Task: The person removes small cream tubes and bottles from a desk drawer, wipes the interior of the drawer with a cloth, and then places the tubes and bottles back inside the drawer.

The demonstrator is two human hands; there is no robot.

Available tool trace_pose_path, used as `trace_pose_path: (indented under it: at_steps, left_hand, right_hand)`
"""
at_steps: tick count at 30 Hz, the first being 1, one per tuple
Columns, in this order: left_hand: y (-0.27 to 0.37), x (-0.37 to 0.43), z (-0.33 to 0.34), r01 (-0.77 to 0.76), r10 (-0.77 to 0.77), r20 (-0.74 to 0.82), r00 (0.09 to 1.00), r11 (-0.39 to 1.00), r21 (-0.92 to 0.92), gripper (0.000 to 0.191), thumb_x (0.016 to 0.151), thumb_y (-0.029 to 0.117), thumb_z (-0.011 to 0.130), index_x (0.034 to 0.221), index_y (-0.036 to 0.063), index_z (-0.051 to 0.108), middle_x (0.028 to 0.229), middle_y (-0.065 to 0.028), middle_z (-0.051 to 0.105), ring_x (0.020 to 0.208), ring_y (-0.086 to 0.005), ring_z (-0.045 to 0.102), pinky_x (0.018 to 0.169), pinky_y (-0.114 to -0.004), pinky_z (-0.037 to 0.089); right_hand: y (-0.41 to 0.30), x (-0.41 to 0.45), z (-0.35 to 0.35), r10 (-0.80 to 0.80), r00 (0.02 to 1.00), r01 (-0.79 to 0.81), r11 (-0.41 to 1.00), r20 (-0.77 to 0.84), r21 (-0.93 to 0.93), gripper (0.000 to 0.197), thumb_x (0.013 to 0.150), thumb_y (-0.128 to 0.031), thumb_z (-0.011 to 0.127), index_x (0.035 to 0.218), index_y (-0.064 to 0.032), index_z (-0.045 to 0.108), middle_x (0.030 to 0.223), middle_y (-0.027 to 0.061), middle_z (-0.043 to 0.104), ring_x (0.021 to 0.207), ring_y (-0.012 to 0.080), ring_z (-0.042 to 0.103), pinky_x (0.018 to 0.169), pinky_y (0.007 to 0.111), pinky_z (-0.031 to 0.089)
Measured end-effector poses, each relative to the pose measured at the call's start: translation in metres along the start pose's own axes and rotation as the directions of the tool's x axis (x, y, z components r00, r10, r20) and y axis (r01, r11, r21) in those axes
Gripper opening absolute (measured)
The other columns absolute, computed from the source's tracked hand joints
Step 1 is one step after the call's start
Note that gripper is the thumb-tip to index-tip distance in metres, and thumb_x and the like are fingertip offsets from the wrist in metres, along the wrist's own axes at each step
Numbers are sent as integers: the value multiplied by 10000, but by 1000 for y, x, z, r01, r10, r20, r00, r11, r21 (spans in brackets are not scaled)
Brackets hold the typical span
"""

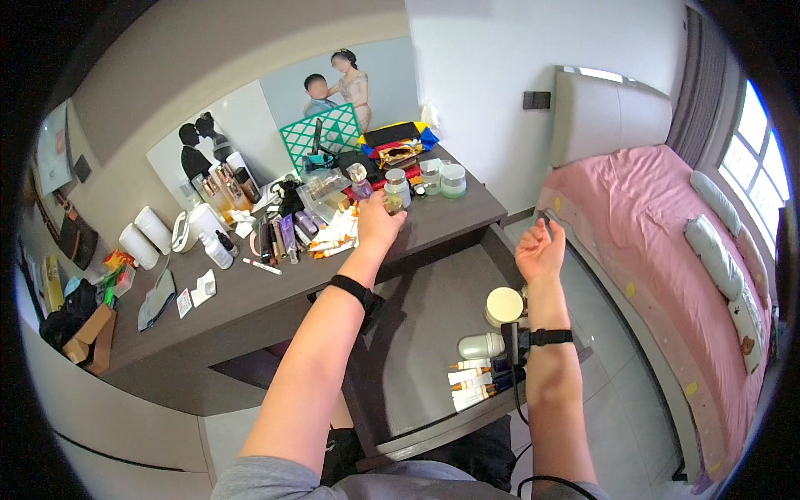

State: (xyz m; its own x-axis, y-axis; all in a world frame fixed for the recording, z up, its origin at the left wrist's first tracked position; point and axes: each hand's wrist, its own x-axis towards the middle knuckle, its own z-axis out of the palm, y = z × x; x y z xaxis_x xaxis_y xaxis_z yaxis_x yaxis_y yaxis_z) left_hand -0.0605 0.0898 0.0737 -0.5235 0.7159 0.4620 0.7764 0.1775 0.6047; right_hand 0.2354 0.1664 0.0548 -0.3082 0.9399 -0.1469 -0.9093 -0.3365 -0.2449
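Note:
On the dresser top, my left hand point(377, 220) has its fingers and thumb around a small yellowish glass jar point(393, 204). Just behind it stands a pale cosmetic jar with a silver lid point(396, 180). Two more lidded jars, one clear point(430, 175) and one greenish point(453, 182), are to the right. White tubes with orange caps point(339, 230) lie heaped left of the hand. My right hand point(541, 251) is raised over the open drawer's right side, fingers loosely curled and apart, holding nothing. Below it in the drawer point(419, 350) are a cream-lidded jar point(504, 306), a pale green bottle point(480, 345) and several white tubes point(470, 382).
Left along the dresser point(250, 300) are makeup tubes point(281, 239), pump bottles point(228, 190), a white dropper bottle point(215, 251) and paper rolls point(139, 245). A green lattice panel point(322, 134) leans against framed photos. Right of the drawer is a bed with pink bedding point(631, 200).

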Motion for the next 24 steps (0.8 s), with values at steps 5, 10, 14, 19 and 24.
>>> trace_pose_path:
  at_steps: [5,10,14,19,24]
  left_hand:
    - [-7,14,11,54,-59,62,996,994,91,493,667,233,740,1065,20,542,1079,-219,539,983,-365,562,846,-407,467]
    - [-4,16,24,-3,3,0,1000,993,121,420,630,241,732,927,-33,620,882,-231,627,815,-340,615,736,-378,496]
    - [38,-12,7,-72,114,176,978,971,-230,588,607,340,780,1001,-44,572,917,-188,613,791,-293,612,746,-354,501]
    - [65,-55,33,240,133,613,779,839,-487,519,587,243,836,964,-12,587,826,-78,619,690,-130,586,616,-276,495]
    - [52,-77,72,-13,240,580,778,930,-368,481,549,209,816,912,1,579,790,-80,599,721,-187,576,686,-316,475]
  right_hand:
    - [-3,4,4,-104,993,104,995,51,0,173,827,-268,552,795,-104,505,613,-29,370,507,84,329,441,199,285]
    - [0,10,-5,-112,992,111,994,-62,-17,172,802,-267,563,777,-108,501,601,-33,352,498,85,315,443,205,270]
    - [-3,10,-7,-145,984,143,989,-101,-25,167,798,-263,556,769,-113,489,599,-32,349,489,85,305,443,206,263]
    - [-6,12,-16,-149,978,142,988,-147,-59,178,801,-269,546,761,-115,467,600,-32,351,487,82,299,448,207,264]
    - [-3,10,-17,-152,952,140,988,-264,-64,169,795,-256,551,782,-111,465,603,-30,353,480,81,297,435,190,273]
